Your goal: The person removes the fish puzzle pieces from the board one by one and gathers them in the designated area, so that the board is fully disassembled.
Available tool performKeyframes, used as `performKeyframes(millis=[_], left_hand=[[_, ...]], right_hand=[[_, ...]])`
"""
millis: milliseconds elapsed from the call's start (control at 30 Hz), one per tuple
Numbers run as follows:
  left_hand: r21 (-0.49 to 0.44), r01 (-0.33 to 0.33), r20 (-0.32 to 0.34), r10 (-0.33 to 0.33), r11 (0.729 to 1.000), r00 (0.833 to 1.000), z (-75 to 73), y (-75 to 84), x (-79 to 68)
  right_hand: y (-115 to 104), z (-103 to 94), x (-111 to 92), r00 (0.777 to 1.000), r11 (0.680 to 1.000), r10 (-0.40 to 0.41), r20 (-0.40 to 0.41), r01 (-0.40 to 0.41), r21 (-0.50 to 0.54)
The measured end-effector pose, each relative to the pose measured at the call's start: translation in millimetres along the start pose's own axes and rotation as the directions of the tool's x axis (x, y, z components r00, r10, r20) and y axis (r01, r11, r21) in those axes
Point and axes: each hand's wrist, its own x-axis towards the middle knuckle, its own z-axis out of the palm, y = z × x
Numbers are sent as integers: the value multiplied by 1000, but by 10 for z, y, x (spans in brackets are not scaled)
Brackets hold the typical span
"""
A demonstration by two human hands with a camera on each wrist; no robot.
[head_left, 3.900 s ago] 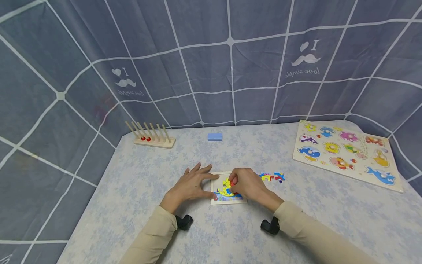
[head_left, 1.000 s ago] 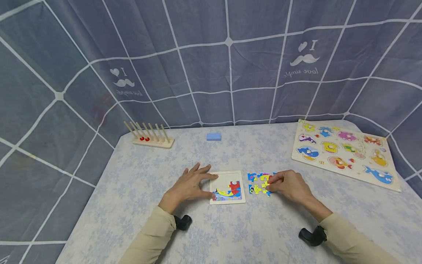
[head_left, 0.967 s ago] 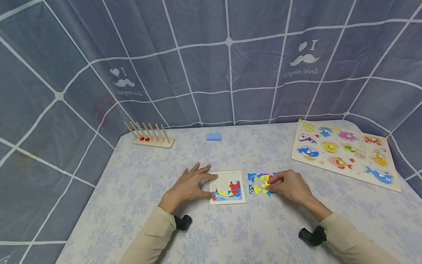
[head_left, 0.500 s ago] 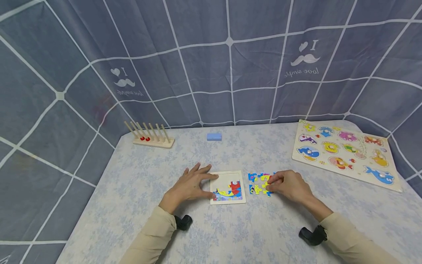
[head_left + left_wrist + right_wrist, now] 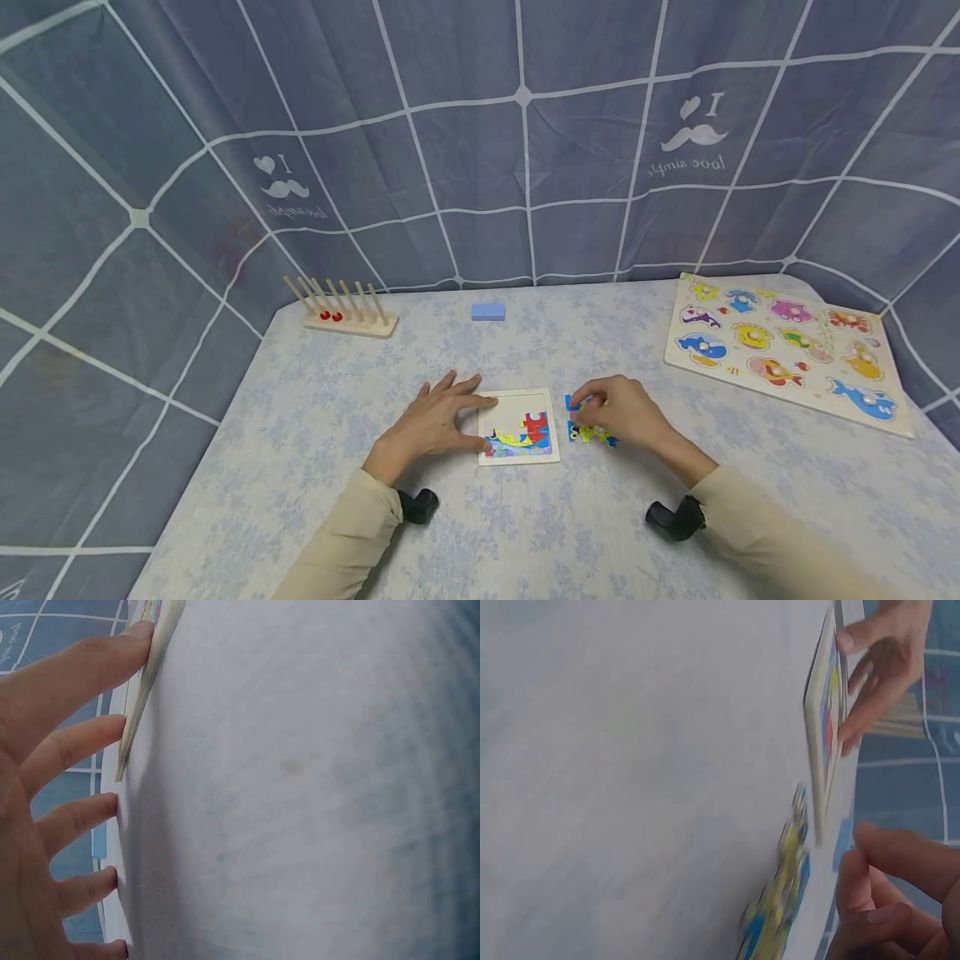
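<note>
Right hand (image 5: pixel 621 412) nearer tray (image 5: pixel 513 408), curled, left hand (image 5: pixel 431 423) spread, touching tray

I'm in beige sleeves (image 5: pixel 337 533), softly creased by the cuffs (image 5: pixel 384 497), and there they are, my two black wrist cameras (image 5: pixel 422 505), stubby, rounded, elbow-shaped!

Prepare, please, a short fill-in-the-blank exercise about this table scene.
The ____ hand touches the puzzle frame.
The two beads on the pegged stand are ____.
Beyond the puzzle frame lies a small ____ block.
The animal board lies to the ____ of the loose pieces.
Missing words: left; red; blue; right.
</note>
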Motion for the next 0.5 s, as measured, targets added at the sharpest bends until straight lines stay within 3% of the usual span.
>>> performKeyframes(millis=[267, 500], left_hand=[[4, 3, 5, -3, 1000, 1000, 4, 8, 13], [3, -3, 6, 3, 1000, 1000, -13, 15, 13]], right_hand=[[-194, 227, 113, 998, 999, 4, 57, -2, -45], [-271, 295, 116, 998, 995, 16, 59, -10, -98]])
